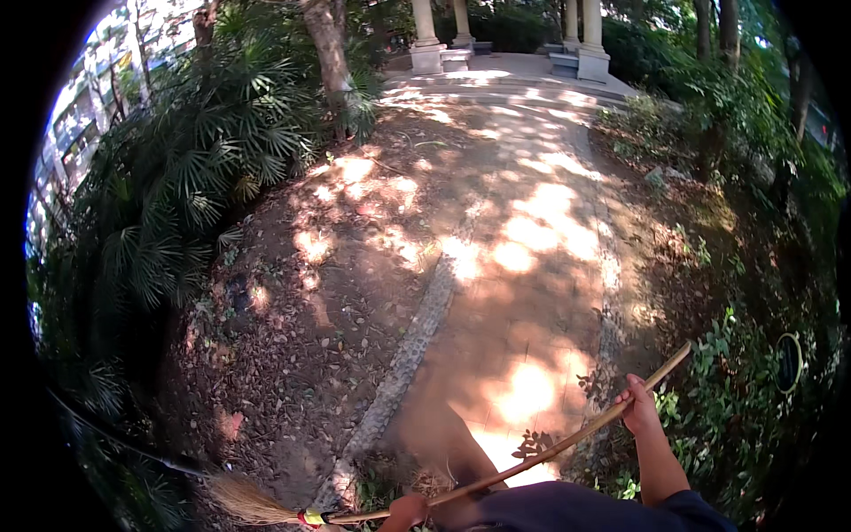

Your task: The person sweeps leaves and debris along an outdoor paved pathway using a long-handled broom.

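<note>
A long wooden-handled broom [545, 453] lies slantwise across the lower part of the view. My right hand [637, 403] grips the handle near its upper end, at the right. Lower down, close to the broom head, my left hand [407, 511] is closed around the same handle at the bottom edge. The straw bristles [249, 500] point left, bound with a red and yellow band [312, 517], over the leaf-strewn soil [292, 399] left of the path. Whether the bristles touch the ground cannot be told.
A paved path [525, 312] edged with a pebbled kerb [415, 339] leads to steps [532, 93] and pale columns [590, 33]. Fan palms [199, 159] and a tree trunk [329, 53] stand left; leafy shrubs [725, 386] grow right. A dark hose or pole [126, 442] crosses the lower left.
</note>
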### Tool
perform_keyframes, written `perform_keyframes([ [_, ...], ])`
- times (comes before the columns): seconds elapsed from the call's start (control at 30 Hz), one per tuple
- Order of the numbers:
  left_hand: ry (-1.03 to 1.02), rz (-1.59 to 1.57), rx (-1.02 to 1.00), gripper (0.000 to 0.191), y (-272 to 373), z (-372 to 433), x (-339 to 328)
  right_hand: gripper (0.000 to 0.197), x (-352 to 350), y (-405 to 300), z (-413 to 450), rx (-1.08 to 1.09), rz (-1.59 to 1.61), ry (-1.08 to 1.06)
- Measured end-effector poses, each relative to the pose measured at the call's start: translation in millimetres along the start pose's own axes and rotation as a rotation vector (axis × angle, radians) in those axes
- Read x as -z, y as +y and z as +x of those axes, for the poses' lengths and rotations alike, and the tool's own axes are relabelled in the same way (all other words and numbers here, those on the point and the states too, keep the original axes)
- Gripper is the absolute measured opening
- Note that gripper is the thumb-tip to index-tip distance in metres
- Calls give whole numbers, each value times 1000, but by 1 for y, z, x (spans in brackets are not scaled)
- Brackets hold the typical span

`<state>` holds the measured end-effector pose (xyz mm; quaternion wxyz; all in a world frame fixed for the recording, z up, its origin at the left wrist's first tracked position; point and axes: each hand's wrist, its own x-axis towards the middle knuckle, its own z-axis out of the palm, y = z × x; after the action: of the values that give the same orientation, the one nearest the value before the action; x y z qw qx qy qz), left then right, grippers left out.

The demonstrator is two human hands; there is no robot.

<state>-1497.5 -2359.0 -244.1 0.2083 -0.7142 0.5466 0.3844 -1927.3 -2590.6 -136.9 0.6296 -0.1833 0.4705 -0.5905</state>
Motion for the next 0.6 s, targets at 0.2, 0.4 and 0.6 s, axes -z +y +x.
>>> perform_keyframes([
  [0.2,-50,-95,-119,31,-20,44,27,31,-59,5,59,75,-125,197],
  [0.4,271,-369,-92,22,-44,52,24,31,-109,22,118,151,-195,215],
  [0.6,221,-346,-94,28,-54,52,-7,27,-133,31,169,227,-422,287],
])
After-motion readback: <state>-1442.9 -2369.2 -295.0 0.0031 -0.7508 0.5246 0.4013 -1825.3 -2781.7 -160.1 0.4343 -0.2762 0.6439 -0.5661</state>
